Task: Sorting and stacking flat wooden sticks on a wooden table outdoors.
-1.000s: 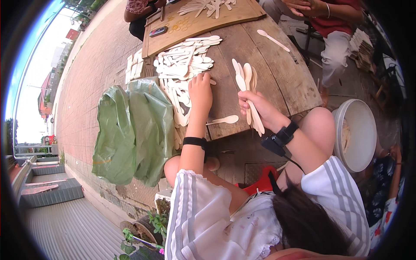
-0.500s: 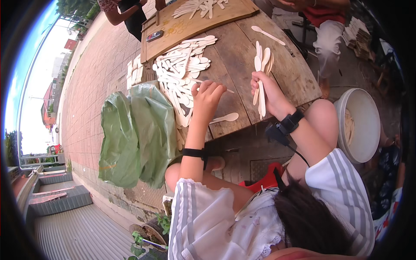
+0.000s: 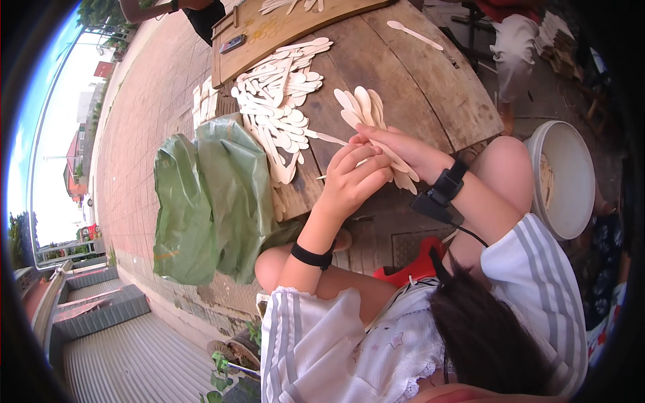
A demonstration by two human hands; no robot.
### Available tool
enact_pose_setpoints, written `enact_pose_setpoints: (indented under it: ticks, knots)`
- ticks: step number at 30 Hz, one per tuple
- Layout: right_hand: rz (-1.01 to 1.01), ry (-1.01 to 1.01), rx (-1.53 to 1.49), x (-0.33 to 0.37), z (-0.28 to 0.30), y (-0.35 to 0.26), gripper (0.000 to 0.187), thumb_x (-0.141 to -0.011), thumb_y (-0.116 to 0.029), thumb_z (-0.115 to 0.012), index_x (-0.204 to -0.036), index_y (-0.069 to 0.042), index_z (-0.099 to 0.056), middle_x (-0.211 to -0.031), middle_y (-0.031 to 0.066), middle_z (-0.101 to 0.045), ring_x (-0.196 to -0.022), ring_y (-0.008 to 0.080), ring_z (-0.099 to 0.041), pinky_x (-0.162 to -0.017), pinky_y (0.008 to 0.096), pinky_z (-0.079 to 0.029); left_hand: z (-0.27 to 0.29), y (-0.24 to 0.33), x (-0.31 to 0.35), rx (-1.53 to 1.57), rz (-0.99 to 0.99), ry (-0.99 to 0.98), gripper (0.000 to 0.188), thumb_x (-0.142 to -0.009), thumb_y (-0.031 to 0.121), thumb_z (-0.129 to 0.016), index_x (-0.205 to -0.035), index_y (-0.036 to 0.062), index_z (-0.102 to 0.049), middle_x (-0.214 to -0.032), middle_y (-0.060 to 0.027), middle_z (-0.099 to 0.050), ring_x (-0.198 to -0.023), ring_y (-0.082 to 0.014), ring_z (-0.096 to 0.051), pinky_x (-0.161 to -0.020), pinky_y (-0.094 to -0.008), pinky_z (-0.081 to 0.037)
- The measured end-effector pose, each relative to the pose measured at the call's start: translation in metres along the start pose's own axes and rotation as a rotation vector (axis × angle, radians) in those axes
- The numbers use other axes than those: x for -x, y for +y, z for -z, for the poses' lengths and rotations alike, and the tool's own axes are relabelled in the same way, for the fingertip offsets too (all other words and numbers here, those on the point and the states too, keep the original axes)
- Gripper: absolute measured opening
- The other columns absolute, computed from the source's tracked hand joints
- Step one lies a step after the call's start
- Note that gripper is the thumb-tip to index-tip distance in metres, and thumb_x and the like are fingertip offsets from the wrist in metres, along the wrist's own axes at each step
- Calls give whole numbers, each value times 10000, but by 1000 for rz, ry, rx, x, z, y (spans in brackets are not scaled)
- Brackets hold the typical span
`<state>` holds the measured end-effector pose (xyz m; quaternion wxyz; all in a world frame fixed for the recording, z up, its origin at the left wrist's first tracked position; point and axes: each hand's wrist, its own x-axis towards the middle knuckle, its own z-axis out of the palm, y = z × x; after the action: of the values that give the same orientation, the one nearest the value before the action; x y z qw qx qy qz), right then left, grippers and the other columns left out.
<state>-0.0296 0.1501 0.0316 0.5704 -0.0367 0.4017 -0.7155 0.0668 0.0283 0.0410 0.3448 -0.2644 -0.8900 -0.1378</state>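
Observation:
My right hand (image 3: 403, 148) is closed round a fanned bunch of pale wooden spoons (image 3: 363, 104), bowls upward over the table, handles sticking out below the palm. Against it my left hand (image 3: 355, 173) has its fingers curled in, touching the bunch. The thin end of a wooden spoon (image 3: 322, 177) pokes out on its left side; the rest is hidden by the fingers. Left of my hands a large heap of wooden spoons (image 3: 285, 111) covers the table's edge. One spoon (image 3: 329, 138) points from the heap toward my fingers.
On the plank table (image 3: 430, 87), a single spoon (image 3: 414, 35) lies far right. A wooden board (image 3: 269, 41) at the back bears a phone (image 3: 233, 43), rubber bands and more spoons. Green plastic sheeting (image 3: 232, 195) hangs at the left edge; a white bucket (image 3: 568, 181) stands right. Other people are across the table.
My left hand has moved right and my right hand left, so they meet. The bunch now tilts left. The spoon lying near the table's front edge has gone from its place.

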Motion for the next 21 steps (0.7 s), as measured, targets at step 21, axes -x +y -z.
enact_pose_setpoints:
  ticks: [21]
  knots:
    - [71,59,280,3,16,-5,266,-915,-347,-622,-937,-96,-539,-755,-44,-511,-631,59,-500,-584,207,-451,39,-104,82,-816,891,-366,276,-818,353,-672,-941,109,-627,-994,-50,-611,-988,-273,-541,-871,-445,-354]
